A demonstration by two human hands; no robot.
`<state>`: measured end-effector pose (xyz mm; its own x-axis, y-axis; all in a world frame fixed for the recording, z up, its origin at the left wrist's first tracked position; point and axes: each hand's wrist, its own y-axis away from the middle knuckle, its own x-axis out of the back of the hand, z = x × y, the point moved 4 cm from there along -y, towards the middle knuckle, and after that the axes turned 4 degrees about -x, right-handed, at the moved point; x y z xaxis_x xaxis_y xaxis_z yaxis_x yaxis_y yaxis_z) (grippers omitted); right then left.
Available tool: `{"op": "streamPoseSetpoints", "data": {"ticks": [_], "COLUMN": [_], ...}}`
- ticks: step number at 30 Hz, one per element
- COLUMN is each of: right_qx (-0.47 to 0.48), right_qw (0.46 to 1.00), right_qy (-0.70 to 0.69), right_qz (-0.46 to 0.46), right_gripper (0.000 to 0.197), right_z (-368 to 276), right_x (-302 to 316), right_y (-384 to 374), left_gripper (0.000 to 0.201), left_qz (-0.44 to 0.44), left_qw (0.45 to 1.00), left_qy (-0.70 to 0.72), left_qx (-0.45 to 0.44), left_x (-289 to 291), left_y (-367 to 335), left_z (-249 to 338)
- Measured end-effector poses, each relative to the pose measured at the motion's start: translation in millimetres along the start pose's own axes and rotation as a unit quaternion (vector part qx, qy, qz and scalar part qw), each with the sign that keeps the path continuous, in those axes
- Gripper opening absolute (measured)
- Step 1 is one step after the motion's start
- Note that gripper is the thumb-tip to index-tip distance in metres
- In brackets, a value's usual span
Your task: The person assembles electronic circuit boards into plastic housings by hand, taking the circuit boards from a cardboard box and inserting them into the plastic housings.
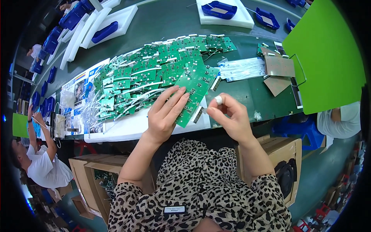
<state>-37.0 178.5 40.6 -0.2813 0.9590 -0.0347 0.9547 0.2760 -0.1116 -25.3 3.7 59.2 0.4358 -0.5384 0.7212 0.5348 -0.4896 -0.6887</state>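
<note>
A large green circuit board [199,87] lies at a slant in front of me, partly over the pile of boards. My left hand [165,112] grips its near left side, fingers laid over the face and the thumb hidden. Black display modules [197,115] with white edges sit along its right edge. Just beside that edge is my right hand [232,118], its thumb and fingers curled close together in a pinch. A white cover or small white piece [218,100] shows at a fingertip. Whatever the pinch holds is hidden.
Many green boards with white cables [139,73] cover the table's middle. To the right are a bundle of white strips [243,69], brown boards [279,67] and a bright green panel [328,54]. Blue housings [219,10] rest on foam behind. Cardboard boxes [92,178] flank me; people work at both sides.
</note>
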Motion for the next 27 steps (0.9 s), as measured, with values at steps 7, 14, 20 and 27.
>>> {"op": "streamPoseSetpoints", "data": {"ticks": [7,14,20,27], "right_qx": [-0.023,0.089,0.155,-0.114], "right_qw": [0.998,0.986,0.959,0.964], "right_qy": [-0.063,0.138,-0.005,0.072], "right_qz": [-0.002,0.006,-0.235,0.23], "right_gripper": [0.009,0.01,0.012,0.004], "right_z": [8,-9,-42,47], "right_x": [-3,-7,-25,135], "right_y": [0,11,59,73], "left_gripper": [0.032,0.033,0.036,0.019], "left_qz": [-0.021,-0.036,-0.021,0.081], "left_qw": [0.999,0.998,1.0,0.791], "left_qy": [-0.017,-0.009,-0.014,0.4], "left_qx": [-0.028,-0.048,0.016,0.455], "left_x": [3,-7,-28,-28], "left_y": [0,3,-1,37], "left_z": [1,0,-17,-39]}}
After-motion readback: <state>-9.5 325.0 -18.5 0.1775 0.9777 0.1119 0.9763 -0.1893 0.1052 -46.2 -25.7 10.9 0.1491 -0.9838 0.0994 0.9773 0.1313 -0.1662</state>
